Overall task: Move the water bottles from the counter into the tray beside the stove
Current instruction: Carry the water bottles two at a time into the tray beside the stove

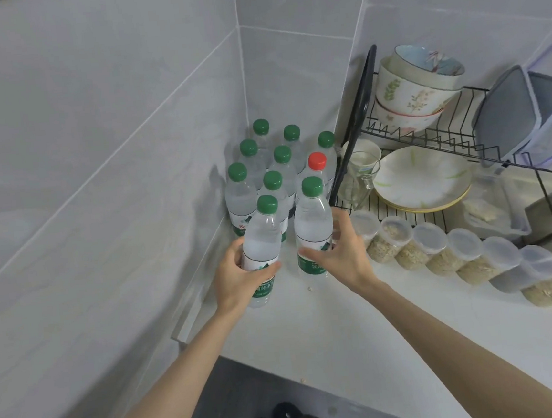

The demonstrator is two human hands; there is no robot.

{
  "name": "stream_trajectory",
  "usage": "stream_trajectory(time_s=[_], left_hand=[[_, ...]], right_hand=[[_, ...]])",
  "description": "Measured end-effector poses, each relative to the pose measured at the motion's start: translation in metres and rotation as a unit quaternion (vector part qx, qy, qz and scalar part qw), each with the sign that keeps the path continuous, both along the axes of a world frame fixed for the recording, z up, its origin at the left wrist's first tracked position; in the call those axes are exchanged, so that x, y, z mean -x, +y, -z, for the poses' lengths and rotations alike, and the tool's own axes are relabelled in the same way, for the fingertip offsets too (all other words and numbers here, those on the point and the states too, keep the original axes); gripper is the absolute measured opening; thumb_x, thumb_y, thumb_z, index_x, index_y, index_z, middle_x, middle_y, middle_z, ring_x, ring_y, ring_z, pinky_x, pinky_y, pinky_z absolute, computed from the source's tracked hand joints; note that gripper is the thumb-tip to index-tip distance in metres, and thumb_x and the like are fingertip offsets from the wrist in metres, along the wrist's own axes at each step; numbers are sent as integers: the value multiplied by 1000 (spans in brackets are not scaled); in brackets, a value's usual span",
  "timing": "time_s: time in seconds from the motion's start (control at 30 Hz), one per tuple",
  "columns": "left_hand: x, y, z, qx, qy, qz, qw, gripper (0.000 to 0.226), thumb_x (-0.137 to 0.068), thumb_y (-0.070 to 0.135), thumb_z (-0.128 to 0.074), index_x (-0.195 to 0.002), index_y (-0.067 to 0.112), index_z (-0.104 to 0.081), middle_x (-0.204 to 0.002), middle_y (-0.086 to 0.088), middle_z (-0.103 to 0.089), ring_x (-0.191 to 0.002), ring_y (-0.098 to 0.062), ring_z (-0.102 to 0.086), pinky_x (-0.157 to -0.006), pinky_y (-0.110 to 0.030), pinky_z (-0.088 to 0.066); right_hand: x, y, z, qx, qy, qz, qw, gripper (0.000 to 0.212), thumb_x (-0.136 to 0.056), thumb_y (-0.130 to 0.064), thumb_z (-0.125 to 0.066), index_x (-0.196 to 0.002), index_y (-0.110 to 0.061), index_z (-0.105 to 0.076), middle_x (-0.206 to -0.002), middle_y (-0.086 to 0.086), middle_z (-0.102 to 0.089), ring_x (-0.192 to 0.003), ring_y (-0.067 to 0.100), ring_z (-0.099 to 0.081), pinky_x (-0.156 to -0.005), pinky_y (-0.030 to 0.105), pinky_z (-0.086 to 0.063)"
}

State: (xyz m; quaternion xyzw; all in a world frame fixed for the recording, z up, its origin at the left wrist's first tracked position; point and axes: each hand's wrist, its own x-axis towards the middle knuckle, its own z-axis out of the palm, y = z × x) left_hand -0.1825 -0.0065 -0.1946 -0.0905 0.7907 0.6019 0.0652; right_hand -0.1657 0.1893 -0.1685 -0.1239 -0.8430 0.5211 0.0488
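Two hands [240,274] [341,256] grip front bottles [260,240] [313,220] in counter's [347,336] corner.

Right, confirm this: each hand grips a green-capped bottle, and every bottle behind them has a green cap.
Not every one: the head view shows one red-capped bottle among the others behind. The rest stands: the left hand grips a green-capped bottle, the right hand another.
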Motion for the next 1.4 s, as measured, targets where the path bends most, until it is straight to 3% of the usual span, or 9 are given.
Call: stream_trajectory(time_s=[0.2,0.33,0.5,0.8,0.93,1.03,1.2,1.33,1.4], left_hand=[[-8,5,-34,-29,34,36,998,65,-51,21,-93,-107,29,-61,-90,11,-74,-87,-7,-70,-83,-35,-57],[-16,11,-58,-47,45,78,995,64,-45,28,-89,-102,34,-61,-90,16,-73,-87,-2,-69,-79,-27,-55],[-33,23,-74,-73,58,130,987,53,-58,8,-89,-97,29,-59,-88,13,-72,-77,5,-67,-68,-14,-54],[-82,53,-96,-96,67,279,953,66,-58,13,-89,-114,27,-57,-100,11,-70,-91,-2,-67,-74,-19,-54],[-109,82,-109,-98,75,335,934,62,-58,12,-88,-108,30,-56,-97,16,-67,-89,3,-64,-68,-11,-51],[-131,110,-117,-99,78,378,917,60,-59,12,-88,-104,31,-55,-98,14,-66,-91,3,-61,-70,-15,-49],[-179,170,-126,-105,80,447,885,56,-57,14,-89,-93,36,-52,-94,14,-66,-88,1,-62,-74,-25,-52],[-231,225,-132,-100,95,509,850,60,-54,22,-92,-102,29,-57,-98,7,-70,-91,-7,-66,-79,-31,-56],[-259,250,-135,-105,101,532,834,57,-55,21,-91,-99,34,-57,-94,9,-70,-85,1,-66,-78,-29,-55]], right_hand=[[-32,18,-26,-12,14,7,1000,72,-63,-34,-85,-116,-48,-37,-104,-30,-56,-99,9,-57,-86,38,-52],[-56,25,-40,-13,17,31,999,77,-63,-37,-85,-124,-38,-39,-104,-20,-58,-96,6,-58,-86,41,-54],[-95,27,-52,-3,32,87,996,80,-56,-45,-82,-124,-42,-40,-106,-18,-60,-95,12,-60,-83,46,-55],[-193,27,-78,-5,61,233,970,75,-63,-34,-85,-124,-36,-42,-107,-22,-59,-94,13,-59,-82,45,-55],[-241,40,-86,-22,68,297,952,77,-64,-34,-85,-127,-36,-41,-106,-17,-60,-95,16,-60,-81,46,-56],[-277,53,-91,-31,70,343,936,78,-65,-34,-85,-127,-37,-39,-107,-7,-63,-95,17,-61,-81,48,-56],[-345,83,-101,-51,76,419,904,77,-62,-40,-84,-123,-40,-39,-104,-14,-60,-96,16,-60,-82,49,-55],[-410,115,-109,-62,90,470,876,78,-65,-33,-86,-128,-31,-40,-114,-4,-60,-98,21,-59,-82,49,-56],[-443,130,-112,-62,92,490,865,77,-66,-33,-86,-128,-34,-39,-116,-3,-60,-101,21,-59,-84,48,-55]])
